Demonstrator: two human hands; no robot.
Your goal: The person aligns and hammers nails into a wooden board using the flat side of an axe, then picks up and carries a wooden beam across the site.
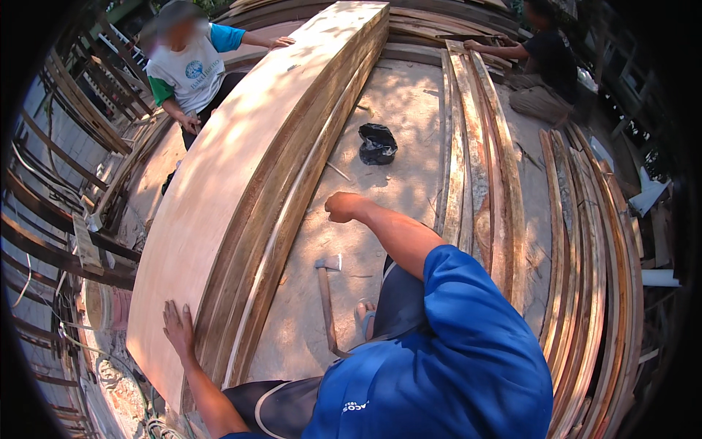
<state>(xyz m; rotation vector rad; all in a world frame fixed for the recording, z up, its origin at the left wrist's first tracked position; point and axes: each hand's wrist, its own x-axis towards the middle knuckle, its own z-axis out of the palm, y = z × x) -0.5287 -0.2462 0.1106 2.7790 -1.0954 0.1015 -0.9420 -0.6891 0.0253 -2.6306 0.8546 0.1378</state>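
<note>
My left hand (178, 329) lies flat, fingers spread, on the near end of a long, broad pale board (219, 175). Beneath that board are thick brown planks (281, 197), stacked along its right side. Over the ground to the right of the stack, my right hand (342, 207) is held out with its fingers curled closed. Whatever it may hold is hidden inside the fist. A hatchet (325, 293) with a wooden handle rests on the ground below my right arm, near my sandalled foot (365, 319).
A person (191, 77) at the far left has a hand on the board. Another person (541, 66) crouches at the far right by long planks (468, 139). A black plastic bag (377, 144) lies mid-ground. More timber strips (585, 271) line the right; frames (66, 234) stand left.
</note>
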